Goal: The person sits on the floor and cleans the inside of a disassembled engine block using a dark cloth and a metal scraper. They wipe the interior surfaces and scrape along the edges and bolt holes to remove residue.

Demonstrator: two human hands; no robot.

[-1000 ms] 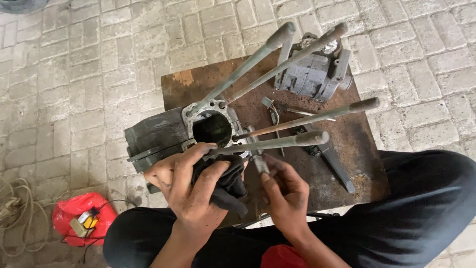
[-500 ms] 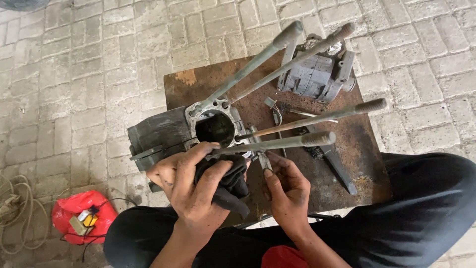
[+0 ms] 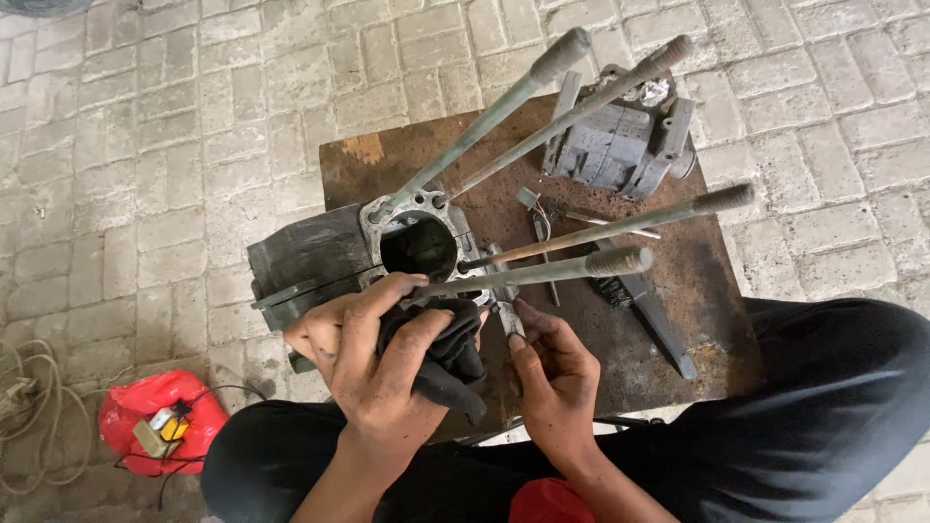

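on the rusty bench [image 3: 678, 291]: left hand [image 3: 378, 373] clenched round dark rag [image 3: 441, 358] beside engine block [image 3: 387, 252]; right hand [image 3: 552, 373] pinches small metal part [image 3: 509, 315], nearer the studs [image 3: 542, 271], long axes running up-right.

A: From where does the single head view look?

B: From above, steeply down over the person's lap; it sits close to the left hand [image 3: 373, 363] and right hand [image 3: 552, 373]; the rusty metal table [image 3: 678, 320] fills the middle; the paved floor [image 3: 145, 126] lies farther ahead.
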